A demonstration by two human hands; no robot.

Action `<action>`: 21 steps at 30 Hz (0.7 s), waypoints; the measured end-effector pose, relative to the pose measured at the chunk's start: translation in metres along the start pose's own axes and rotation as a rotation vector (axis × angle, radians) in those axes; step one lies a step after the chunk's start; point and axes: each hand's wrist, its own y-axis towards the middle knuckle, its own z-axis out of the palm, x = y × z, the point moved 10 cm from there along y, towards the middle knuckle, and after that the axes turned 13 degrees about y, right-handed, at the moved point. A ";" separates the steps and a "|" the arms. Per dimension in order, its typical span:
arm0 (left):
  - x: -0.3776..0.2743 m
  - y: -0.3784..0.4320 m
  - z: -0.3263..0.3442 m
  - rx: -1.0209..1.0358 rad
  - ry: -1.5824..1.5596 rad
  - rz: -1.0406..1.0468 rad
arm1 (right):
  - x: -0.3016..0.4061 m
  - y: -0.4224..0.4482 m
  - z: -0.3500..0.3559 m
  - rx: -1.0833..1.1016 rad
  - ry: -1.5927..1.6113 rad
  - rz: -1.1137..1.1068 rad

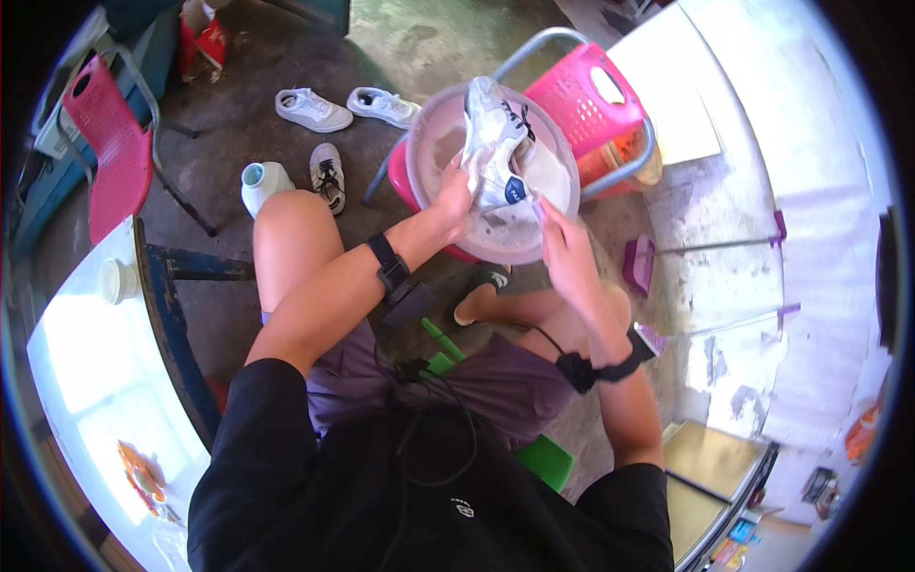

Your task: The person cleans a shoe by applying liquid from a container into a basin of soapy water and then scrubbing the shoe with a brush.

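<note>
A wet white sneaker [493, 136] with dark laces and a dark heel patch is tilted over a pale pink plastic basin [565, 171] of cloudy, sudsy water. My left hand [457, 189] grips the sneaker along its sole side. By the heel, my right hand [561, 232] is closed around a small pale-handled tool, perhaps a brush; its working end is hard to make out. The basin rests on a pink chair [586, 100] with grey metal legs.
A white pair of shoes [313, 109], a dark-laced shoe [327, 179] and a white plastic jug [264, 187] stand on the floor at left. A purple dustpan-like item [638, 264] lies right. Near my left arm is a glossy table [93, 357]; another pink chair [111, 143] stands beyond.
</note>
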 end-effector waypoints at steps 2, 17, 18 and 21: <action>0.013 -0.017 0.015 0.033 -0.039 -0.128 | 0.016 0.020 -0.001 -0.011 -0.106 -0.097; 0.001 -0.010 -0.014 -0.055 -0.101 -0.250 | 0.033 0.030 0.023 0.026 -0.173 0.037; -0.007 -0.010 -0.014 -0.029 -0.115 -0.223 | 0.037 0.013 0.020 0.032 -0.130 0.031; -0.016 -0.015 0.004 -0.057 -0.063 -0.183 | 0.042 -0.011 0.000 -0.031 -0.080 -0.048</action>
